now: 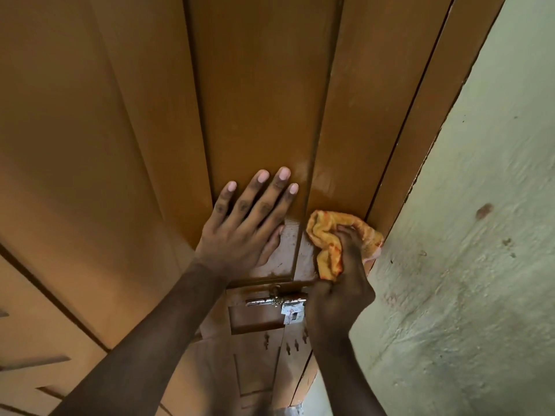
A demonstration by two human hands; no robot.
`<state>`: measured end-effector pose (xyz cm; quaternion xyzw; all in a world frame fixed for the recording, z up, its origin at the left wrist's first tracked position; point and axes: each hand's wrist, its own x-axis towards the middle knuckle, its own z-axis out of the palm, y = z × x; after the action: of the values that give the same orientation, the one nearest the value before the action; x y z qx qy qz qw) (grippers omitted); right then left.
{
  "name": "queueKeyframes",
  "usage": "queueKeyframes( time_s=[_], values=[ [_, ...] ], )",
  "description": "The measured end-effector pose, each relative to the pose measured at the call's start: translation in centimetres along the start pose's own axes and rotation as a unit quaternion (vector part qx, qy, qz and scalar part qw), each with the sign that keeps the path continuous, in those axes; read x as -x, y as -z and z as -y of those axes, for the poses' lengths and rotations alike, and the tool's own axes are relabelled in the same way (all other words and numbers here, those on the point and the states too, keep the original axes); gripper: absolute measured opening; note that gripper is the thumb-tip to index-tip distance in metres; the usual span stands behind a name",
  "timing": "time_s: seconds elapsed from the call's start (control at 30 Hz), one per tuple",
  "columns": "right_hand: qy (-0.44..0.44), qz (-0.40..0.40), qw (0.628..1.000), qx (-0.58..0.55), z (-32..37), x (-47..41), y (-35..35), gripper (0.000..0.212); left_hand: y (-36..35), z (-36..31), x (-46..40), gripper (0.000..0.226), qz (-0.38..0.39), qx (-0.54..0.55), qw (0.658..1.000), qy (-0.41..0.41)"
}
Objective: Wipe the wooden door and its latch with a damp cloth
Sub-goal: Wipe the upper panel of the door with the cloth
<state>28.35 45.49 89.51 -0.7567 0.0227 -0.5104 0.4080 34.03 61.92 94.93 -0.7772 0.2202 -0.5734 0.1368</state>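
Door: the wooden door (264, 85) fills the view; a wet sheen shows just above the cloth.
Left hand: the left hand (246, 226) lies flat and open on the door, fingers spread, holding nothing, above the latch.
Right hand: the right hand (342, 283) is closed around the bunched orange cloth (330, 238), pressed to the door's edge strip beside the wall (480, 235).
Latch: the metal latch (282, 304) sits just below the cloth, touching the right hand's left side, its bolt lying crosswise.
Next move: probably a short downward stroke; the right hand is nearer.
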Motion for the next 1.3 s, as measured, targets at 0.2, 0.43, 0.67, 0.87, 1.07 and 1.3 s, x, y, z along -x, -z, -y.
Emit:
queueKeyframes(
  time_s=[0.2, 0.43, 0.67, 0.87, 1.07, 1.3],
  values=[
    [0.153, 0.085, 0.983, 0.061, -1.5, 0.1, 0.9, 0.035, -0.1, -0.1, 0.0, 0.069, 0.0, 0.004, 1.0, 0.002],
    [-0.087, -0.029, 0.993, -0.074, 2.3, -0.3, -0.3, 0.044, -0.1, -0.1, 0.2, 0.069, -0.001, 0.008, 1.0, 0.005],
    [0.037, 0.0, 0.998, -0.06, -1.6, -1.6, 1.2, 0.038, 0.0, -0.2, 0.1, 0.07, 0.005, 0.004, 1.0, 0.008],
    [0.055, 0.036, 0.997, -0.03, -1.9, 1.4, 0.8, 0.037, 0.1, -0.2, 0.1, 0.069, 0.01, -0.001, 1.0, 0.008],
    [0.001, 0.011, 0.998, -0.062, -1.0, 0.9, 0.0, 0.042, -0.2, -0.2, 0.2, 0.069, 0.005, 0.005, 1.0, 0.008],
    [0.029, 0.028, 0.998, -0.04, -2.8, 1.8, 0.5, 0.043, -0.2, -0.2, 0.0, 0.071, 0.004, -0.004, 1.0, 0.006]
  ],
)
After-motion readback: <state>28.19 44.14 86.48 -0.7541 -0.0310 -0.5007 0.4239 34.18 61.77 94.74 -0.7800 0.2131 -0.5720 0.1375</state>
